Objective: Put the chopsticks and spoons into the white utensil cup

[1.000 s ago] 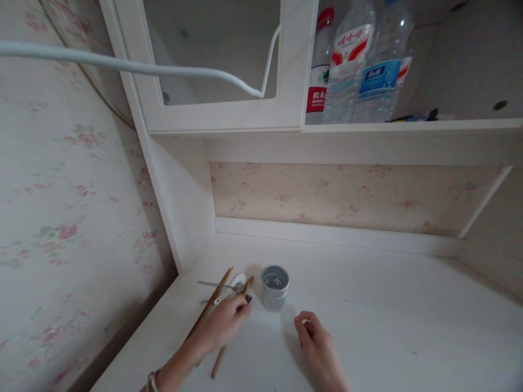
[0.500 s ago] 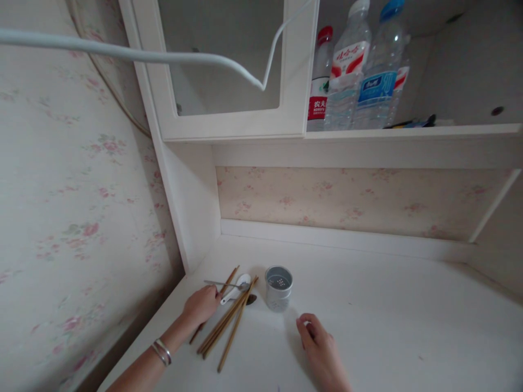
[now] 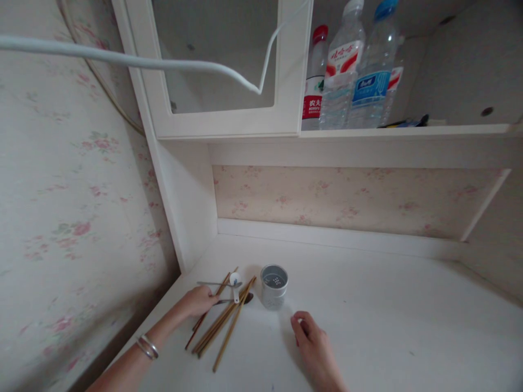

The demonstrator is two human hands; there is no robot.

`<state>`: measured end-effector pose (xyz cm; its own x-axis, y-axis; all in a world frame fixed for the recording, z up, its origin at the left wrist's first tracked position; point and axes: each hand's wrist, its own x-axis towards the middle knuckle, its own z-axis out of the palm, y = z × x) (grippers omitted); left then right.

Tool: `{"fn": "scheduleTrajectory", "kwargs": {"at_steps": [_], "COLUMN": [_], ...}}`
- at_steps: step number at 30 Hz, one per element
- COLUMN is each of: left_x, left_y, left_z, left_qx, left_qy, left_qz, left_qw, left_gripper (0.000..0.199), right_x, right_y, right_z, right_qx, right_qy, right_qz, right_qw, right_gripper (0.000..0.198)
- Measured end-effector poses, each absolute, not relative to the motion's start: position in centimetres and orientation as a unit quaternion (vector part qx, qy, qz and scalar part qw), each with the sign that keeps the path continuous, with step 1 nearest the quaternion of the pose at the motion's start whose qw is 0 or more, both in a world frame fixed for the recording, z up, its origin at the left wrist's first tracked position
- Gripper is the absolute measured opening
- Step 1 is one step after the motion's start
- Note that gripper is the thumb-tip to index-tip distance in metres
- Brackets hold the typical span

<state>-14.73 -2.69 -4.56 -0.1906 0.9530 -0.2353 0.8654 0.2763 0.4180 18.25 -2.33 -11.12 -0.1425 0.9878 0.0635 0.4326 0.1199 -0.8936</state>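
"On the smooth white desktop [image 3: 368, 316], where is our left hand [image 3: 198, 301]?"

"Its fingertips point down among long brown wooden chopsticks [image 3: 216, 328], at the handle of a dark metal spoon [image 3: 248, 298]. We cannot tell whether they grip anything."

"What lies beside it?"

"A small white ceramic spoon [image 3: 234, 277], crossed by a slim silver metal utensil [image 3: 212, 283]. Right of them, our round grey metal cup [image 3: 273, 299] stands upright."

"And our right hand [image 3: 312, 337]?"

"Near the cup, loosely curled; its palm is hidden, so we cannot tell if it holds something."
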Motion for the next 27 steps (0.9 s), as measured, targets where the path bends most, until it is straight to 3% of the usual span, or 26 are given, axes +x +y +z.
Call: {"fn": "scheduleTrajectory", "kwargs": {"at_steps": [16, 27], "left_x": [-12.3, -9.9], "left_y": [-7.7, -11.3], "left_z": [-2.7, 1.1], "left_qx": [0.475, 0.507], "left_qy": [0.727, 0.631], "left_qz": [0.226, 0.352], "left_qw": [0.441, 0.470], "left_gripper": [0.038, 0.041], "right_x": [18.3, 18.4], "right_y": [-2.4, -2.6], "right_z": [-10.9, -10.4], "right_qx": [-0.538, -0.538], "right_qy": [-0.653, -0.664], "right_qz": [0.374, 0.368], "right_qw": [0.381, 0.367], "right_gripper": [0.039, 0.039]}}
